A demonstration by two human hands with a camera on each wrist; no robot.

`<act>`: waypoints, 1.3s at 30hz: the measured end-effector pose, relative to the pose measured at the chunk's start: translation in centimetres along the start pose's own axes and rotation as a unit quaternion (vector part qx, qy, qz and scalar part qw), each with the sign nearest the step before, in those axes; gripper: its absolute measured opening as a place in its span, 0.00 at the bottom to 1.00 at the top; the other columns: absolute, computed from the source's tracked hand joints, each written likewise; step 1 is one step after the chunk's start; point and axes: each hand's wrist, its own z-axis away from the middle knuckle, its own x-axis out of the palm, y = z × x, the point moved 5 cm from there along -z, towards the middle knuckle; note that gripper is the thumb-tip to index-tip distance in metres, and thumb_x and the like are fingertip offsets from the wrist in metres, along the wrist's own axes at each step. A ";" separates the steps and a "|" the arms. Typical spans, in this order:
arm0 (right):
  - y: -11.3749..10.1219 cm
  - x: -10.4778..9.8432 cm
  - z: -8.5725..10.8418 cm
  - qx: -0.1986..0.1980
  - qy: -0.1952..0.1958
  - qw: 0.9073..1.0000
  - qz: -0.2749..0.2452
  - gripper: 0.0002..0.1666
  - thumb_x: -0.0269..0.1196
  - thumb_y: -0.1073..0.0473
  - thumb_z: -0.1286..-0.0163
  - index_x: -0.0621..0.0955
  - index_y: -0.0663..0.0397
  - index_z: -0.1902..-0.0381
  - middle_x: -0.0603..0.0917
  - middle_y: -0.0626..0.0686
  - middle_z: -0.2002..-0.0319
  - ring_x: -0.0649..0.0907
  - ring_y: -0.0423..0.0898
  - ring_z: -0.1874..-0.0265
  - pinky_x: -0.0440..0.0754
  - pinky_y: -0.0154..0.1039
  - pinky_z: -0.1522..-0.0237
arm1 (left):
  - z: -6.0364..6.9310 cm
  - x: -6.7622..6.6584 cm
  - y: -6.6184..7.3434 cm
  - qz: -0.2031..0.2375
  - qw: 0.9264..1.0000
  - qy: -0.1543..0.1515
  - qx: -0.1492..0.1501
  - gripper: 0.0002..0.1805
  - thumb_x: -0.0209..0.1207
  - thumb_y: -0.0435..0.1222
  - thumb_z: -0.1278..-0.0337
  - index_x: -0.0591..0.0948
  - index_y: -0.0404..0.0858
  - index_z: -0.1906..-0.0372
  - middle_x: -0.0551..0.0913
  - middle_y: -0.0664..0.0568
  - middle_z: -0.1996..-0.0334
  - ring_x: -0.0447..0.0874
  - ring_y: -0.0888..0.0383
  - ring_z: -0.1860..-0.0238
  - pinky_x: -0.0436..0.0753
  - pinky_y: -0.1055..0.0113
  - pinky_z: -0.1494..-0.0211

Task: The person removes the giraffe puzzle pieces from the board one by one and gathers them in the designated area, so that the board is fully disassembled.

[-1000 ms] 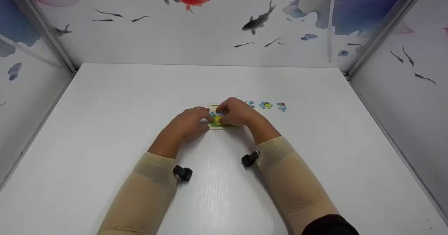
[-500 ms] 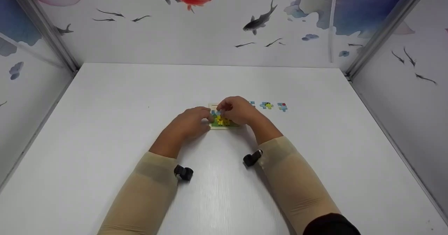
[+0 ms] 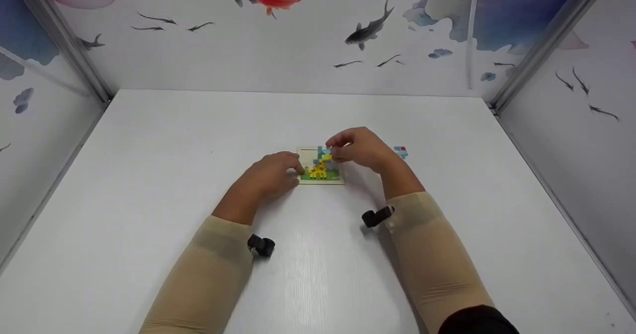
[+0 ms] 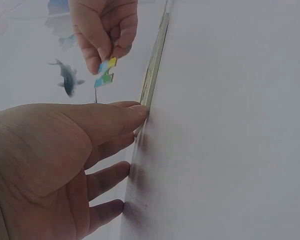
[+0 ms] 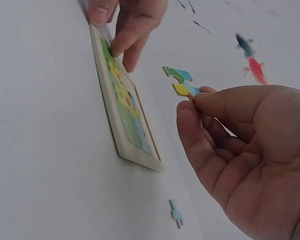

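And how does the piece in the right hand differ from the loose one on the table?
The held piece is pinched in the right hand, off the table; the loose piece lies on it. The held piece shows green and yellow; the loose piece, a red spot. Both show blue.

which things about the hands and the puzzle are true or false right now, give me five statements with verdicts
1. The right hand pinches a puzzle piece. True.
2. The left hand is well away from the tray. False: it holds the tray's edge.
3. In the head view, a loose piece lies right of the tray. True.
4. The tray is completely filled. False: a bare area shows.
5. Yellow and green show inside the tray. True.
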 end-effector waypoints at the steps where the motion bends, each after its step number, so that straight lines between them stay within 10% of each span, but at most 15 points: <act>1: 0.2 -0.4 0.2 0.003 -0.002 1.000 -0.004 0.12 0.68 0.58 0.23 0.90 0.43 0.46 0.86 0.53 0.48 0.90 0.48 0.49 0.89 0.43 0.39 | 0.0 0.0 0.0 0.000 1.000 0.000 -0.002 0.18 0.60 0.42 0.24 0.84 0.50 0.34 0.68 0.56 0.18 0.58 0.50 0.13 0.60 0.47 0.11; 17: 5.0 -6.1 2.4 0.075 0.003 0.997 -0.006 0.19 0.71 0.61 0.28 0.87 0.44 0.41 0.84 0.53 0.48 0.87 0.49 0.50 0.90 0.38 0.44 | 0.0 0.1 -0.2 0.000 1.000 0.003 0.016 0.18 0.59 0.40 0.23 0.84 0.49 0.34 0.67 0.55 0.17 0.57 0.50 0.13 0.58 0.48 0.10; 39: 6.6 -5.6 1.8 0.100 -0.001 0.994 0.039 0.18 0.73 0.59 0.29 0.87 0.46 0.42 0.88 0.53 0.54 0.89 0.47 0.58 0.90 0.34 0.53 | 0.2 0.0 0.1 0.012 1.000 0.004 0.009 0.18 0.60 0.40 0.23 0.84 0.48 0.34 0.68 0.54 0.17 0.57 0.50 0.13 0.58 0.48 0.10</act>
